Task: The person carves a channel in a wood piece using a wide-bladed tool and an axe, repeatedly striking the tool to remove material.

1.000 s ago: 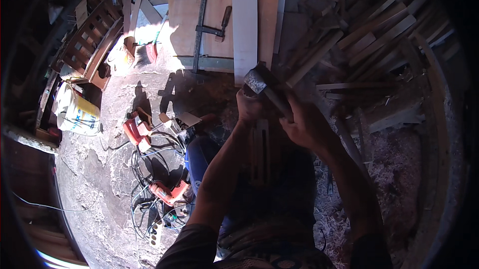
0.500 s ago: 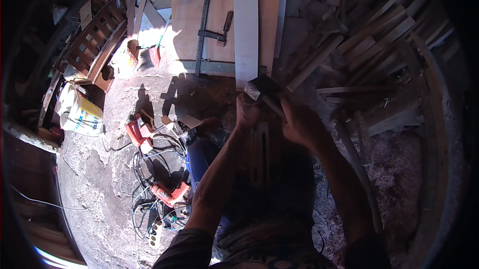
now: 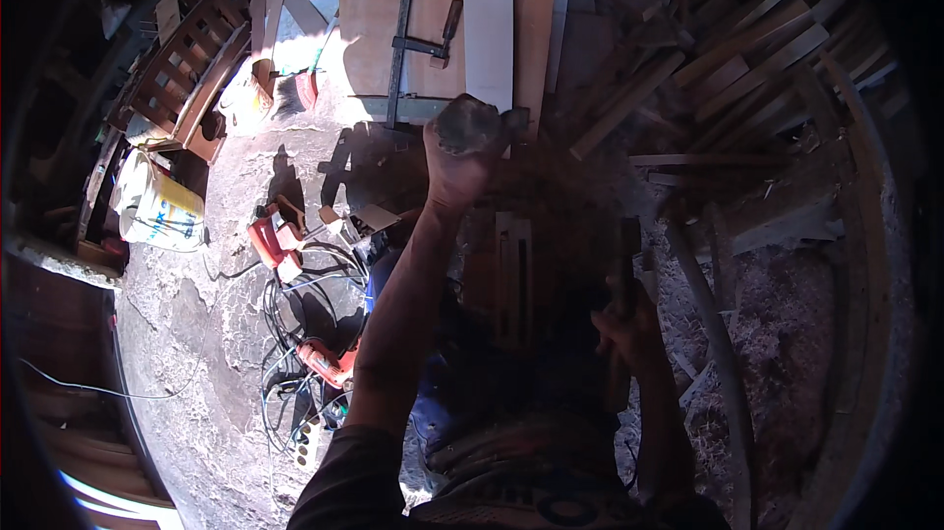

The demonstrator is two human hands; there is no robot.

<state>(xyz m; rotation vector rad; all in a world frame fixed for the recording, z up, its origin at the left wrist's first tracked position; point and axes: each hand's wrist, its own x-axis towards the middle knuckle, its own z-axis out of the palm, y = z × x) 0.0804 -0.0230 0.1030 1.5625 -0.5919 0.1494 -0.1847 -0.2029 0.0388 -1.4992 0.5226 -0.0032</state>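
Observation:
My left hand [image 3: 460, 151] is a closed fist at the near end of a long pale board [image 3: 488, 24]. A dark grey thing sits in or against it, its kind hard to make out in the shade. Lower and to the right, my right hand [image 3: 634, 325] is wrapped round the handle of a hammer [image 3: 623, 284], held roughly upright beside my body. The pale board lies lengthwise on a wider wooden panel [image 3: 536, 48]. To its left, a bar clamp [image 3: 401, 38] rests along the same panel.
Scrap timber [image 3: 757, 38] is piled at the right. On the floor at left are a red power tool [image 3: 270, 240], an orange drill [image 3: 326, 361], tangled cords and a white bucket [image 3: 162, 206]. A slatted wooden piece [image 3: 187, 68] stands at far left. Narrow slats [image 3: 513, 279] stand before me.
My hands have parted. The left has moved forward and slightly left to the board's end; the right has dropped back and right with the hammer, which was beside the left hand.

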